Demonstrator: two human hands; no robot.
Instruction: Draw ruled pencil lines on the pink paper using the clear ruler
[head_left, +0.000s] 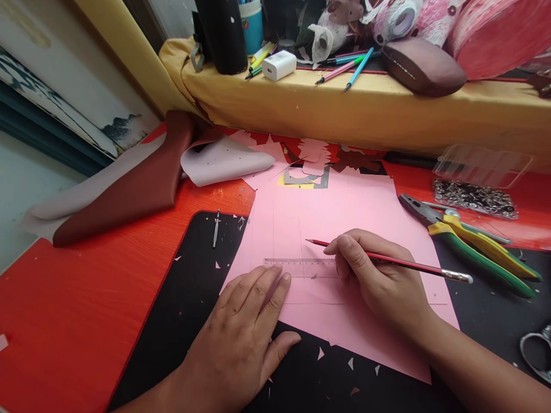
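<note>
Pink sheet (340, 212) with pencil and ruler, seen from the head camera. The sheet lies flat, its near part on a black mat (172, 321), and bears several thin ruled lines. The left hand (247, 321) is palm down with fingers extended, grasping nothing; its fingertips rest on the left part of a transparent ruler (307, 262), which lies across the sheet between the two hands. The right hand (381, 275) is closed about a red-and-black pencil (408, 264), thumb and fingers pinching it near the point, the eraser end projecting to the right. The pencil tip lies just beyond the ruler's far edge, near a ruled line; whether it touches the surface cannot be told. Right of the sheet are pliers (469, 241) with green-and-yellow handles and, behind them, a clear box (476, 195) of small metal pieces. To the left are a slender metal tool (216, 229) on the mat and a curled maroon material (142, 189) on the red table (77, 298). Small cut scraps (321, 354) dot the mat.
</note>
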